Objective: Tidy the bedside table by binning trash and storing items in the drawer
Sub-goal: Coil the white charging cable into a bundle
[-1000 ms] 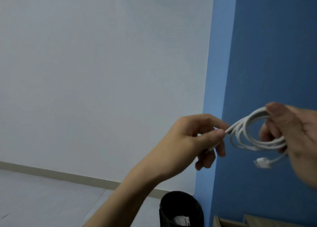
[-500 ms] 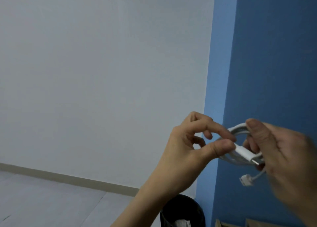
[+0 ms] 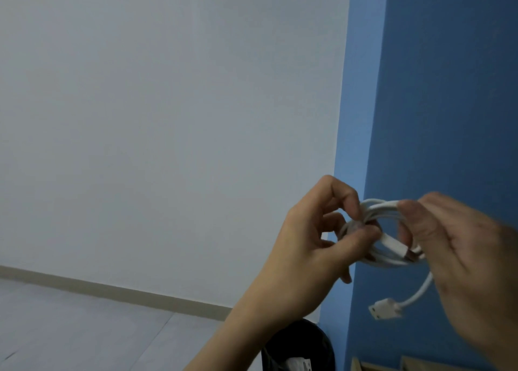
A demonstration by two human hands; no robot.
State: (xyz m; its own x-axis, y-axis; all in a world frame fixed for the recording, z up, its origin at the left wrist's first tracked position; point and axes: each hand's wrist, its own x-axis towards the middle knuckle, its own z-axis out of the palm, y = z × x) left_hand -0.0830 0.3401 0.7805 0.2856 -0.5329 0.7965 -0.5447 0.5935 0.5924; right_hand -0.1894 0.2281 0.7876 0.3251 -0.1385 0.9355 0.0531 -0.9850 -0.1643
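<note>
A white charging cable (image 3: 388, 206) is wound into a small coil, held up in front of the blue wall. My left hand (image 3: 308, 247) pinches the coil's left side, thumb by a white plug that lies across the loops. My right hand (image 3: 462, 253) grips the coil's right side with thumb on top; it is blurred. The cable's other plug (image 3: 385, 309) dangles free below the coil on a short length. The bedside table and its drawer are almost out of view.
A black bin (image 3: 305, 345) with something white inside stands on the floor below my left forearm. Light wooden edges (image 3: 364, 366) show at the bottom right against the blue wall (image 3: 434, 90). A white wall and grey floor fill the left.
My left hand moved in from drawing the cable end out to pressing its plug against the coil. Both hands dropped lower. The dangling plug hangs lower.
</note>
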